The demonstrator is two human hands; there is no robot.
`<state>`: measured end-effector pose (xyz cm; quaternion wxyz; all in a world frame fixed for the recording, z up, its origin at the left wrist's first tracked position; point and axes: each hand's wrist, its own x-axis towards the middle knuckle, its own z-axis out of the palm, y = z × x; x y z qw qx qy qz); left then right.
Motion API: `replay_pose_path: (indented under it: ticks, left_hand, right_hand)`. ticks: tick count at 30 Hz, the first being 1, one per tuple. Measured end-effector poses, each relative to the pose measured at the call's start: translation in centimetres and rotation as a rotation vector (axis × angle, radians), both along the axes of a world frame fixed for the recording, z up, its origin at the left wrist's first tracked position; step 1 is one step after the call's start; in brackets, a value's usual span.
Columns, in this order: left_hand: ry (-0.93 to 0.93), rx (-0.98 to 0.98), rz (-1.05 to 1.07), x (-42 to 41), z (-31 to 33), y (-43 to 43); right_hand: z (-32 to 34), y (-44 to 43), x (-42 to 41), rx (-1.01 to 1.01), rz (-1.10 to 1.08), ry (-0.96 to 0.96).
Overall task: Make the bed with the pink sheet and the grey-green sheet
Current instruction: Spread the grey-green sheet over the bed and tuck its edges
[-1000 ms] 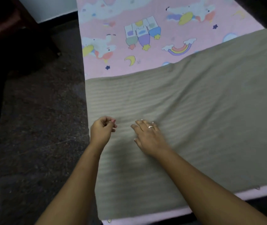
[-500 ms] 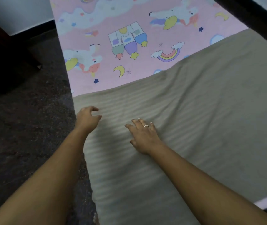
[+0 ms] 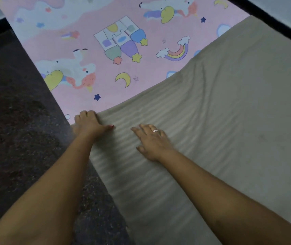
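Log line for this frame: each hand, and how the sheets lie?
sheets: grey-green sheet lies over part of pink sheet, creased | left hand: grips its corner | right hand: flat on it

A bed (image 3: 24, 41) sits on a dark, speckled floor (image 3: 17, 138). A pink sheet (image 3: 105, 92) covers the bed. It has pictures of unicorns, rockets, a rainbow, a moon and stars. A grey-green sheet (image 3: 229, 129) with faint stripes lies on top of the pink sheet, over the near part of the bed. Its far edge runs slanted across the bed. It has some soft wrinkles.
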<state>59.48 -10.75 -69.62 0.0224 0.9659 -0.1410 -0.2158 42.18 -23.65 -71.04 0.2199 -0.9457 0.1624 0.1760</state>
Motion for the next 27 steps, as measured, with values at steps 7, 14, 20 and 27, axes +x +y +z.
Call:
replay_pose_path:
  ticks: [7, 14, 20, 27]
  left_hand:
    - [0.239, -0.079, -0.294, 2.7, 0.4, 0.8]
    - [0.189, -0.306, -0.188, 6.1, 0.1, 5.2]
    - [-0.203, -0.284, -0.102, 4.9, -1.4, 8.1]
    - [-0.314, -0.438, -0.101, 1.1, -1.6, 7.9]
  right_hand:
    - [-0.3, 3.1, 4.7, 0.047, -0.1, 0.015]
    - [-1.1, 6.5, 6.3, -0.008, -0.097, -0.048]
    - [-3.3, 8.3, 5.4, -0.099, -0.086, -0.038]
    - [-3.6, 5.7, 4.9, -0.115, -0.062, -0.132]
